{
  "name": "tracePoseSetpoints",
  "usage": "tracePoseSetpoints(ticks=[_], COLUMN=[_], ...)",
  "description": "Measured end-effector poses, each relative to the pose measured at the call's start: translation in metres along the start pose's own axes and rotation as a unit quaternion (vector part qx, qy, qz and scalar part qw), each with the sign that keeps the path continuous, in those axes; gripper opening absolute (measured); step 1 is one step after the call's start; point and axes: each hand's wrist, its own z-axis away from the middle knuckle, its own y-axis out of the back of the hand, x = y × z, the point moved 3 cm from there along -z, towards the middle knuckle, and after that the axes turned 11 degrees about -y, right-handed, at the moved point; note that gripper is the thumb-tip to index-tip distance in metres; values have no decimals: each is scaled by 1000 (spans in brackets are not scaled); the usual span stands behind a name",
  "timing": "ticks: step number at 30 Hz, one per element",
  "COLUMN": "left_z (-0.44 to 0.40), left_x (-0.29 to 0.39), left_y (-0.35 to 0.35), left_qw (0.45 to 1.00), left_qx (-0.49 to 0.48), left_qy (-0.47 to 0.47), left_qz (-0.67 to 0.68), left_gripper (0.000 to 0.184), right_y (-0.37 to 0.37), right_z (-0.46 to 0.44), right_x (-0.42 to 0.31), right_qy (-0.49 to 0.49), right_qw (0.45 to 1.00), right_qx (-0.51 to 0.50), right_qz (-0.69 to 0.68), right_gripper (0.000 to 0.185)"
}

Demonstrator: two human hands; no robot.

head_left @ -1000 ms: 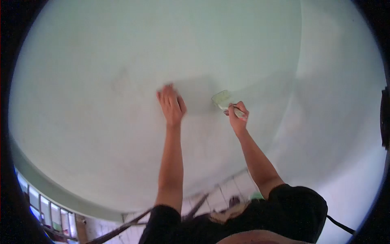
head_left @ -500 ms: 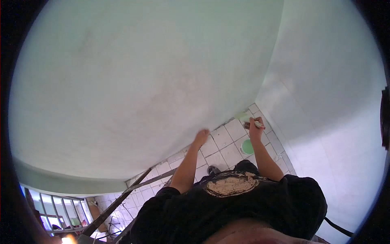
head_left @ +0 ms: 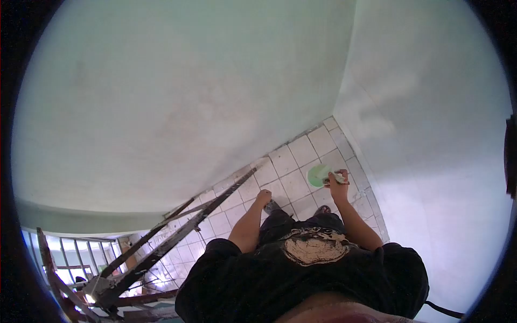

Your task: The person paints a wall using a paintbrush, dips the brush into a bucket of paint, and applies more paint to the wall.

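The right hand [head_left: 337,185], gripping the brush [head_left: 340,178], had come down from the wall [head_left: 204,97] to the bucket [head_left: 314,174] just left of it, pausing the brushing. The left hand [head_left: 264,197] hung well apart, its grip too small to tell.

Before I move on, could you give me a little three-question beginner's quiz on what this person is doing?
1. What does the right hand hold?
2. True or false: the bucket's contents are blue.
3. Fill in the blank: the long dark beam slants up from the floor on the person's ____ side.

Key:
1. A brush.
2. False; what shows in the bucket is light green.
3. Left.
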Motion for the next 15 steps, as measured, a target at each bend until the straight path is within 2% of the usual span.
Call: tracePoseSetpoints(ticks=[2, 3, 5, 6, 8, 11, 12, 13, 15], left_z=[-19, -10, 10, 15, 20, 18, 24, 25, 21], left_x=[10, 24, 50, 58, 69, 67, 69, 70, 65], left_y=[-26, -39, -65, -76, -94, -112, -112, -111, -111], left_qw=[976, 977, 987, 988, 982, 984, 980, 981, 970], left_qx=[115, 111, 103, 103, 108, 93, 103, 103, 58], left_qy=[-149, -141, -100, -93, -141, -84, -120, -115, -63], left_qz=[-113, -112, 68, 71, 65, 124, 118, 118, 226], left_gripper=[31, 31, 33, 33, 30, 28, 28, 28, 26], right_y=[37, 50, 71, 76, 80, 74, 70, 68, 61], right_z=[-22, -24, -23, -23, -25, -33, -37, -39, -41], right_x=[28, 30, 33, 30, 25, 23, 26, 29, 33], right_qy=[-16, -24, -55, -61, -87, -90, -94, -100, -112], right_qw=[998, 998, 996, 995, 990, 988, 988, 990, 990], right_qx=[11, 11, -18, -20, -25, -35, -37, -28, -17], right_qz=[59, 62, 72, 77, 111, 118, 117, 100, 83], right_gripper=[25, 25, 24, 24, 21, 19, 19, 19, 18])
